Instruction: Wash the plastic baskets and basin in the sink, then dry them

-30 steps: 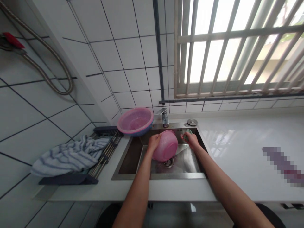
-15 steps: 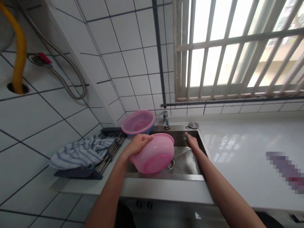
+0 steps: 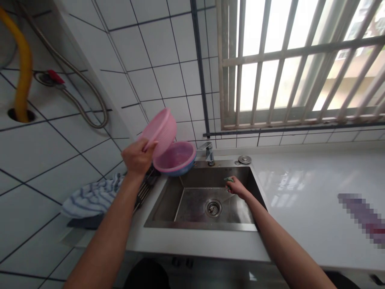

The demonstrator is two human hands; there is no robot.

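Note:
My left hand (image 3: 140, 156) grips the rim of a pink plastic colander (image 3: 164, 130), which is tilted steeply on its side. It hangs just above the pink basin (image 3: 188, 160), which sits with a blue one under it at the sink's back left corner. Over the stainless steel sink (image 3: 192, 225), my right hand (image 3: 236, 186) is closed around a small green scrubbing cloth, only part of which shows. The drain (image 3: 213, 208) lies below in the sink floor.
A chrome faucet (image 3: 209, 153) rises behind the sink, with a metal drain cover (image 3: 244, 159) to its right. At left, a striped towel (image 3: 90, 198) lies over a dark rack (image 3: 142, 194). White countertop (image 3: 303, 200) extends right, partly blurred out.
The colander has gone up and left from over the sink to above the basin, tipped onto its side by my left hand. My right hand has shifted slightly left and down, still holding the cloth.

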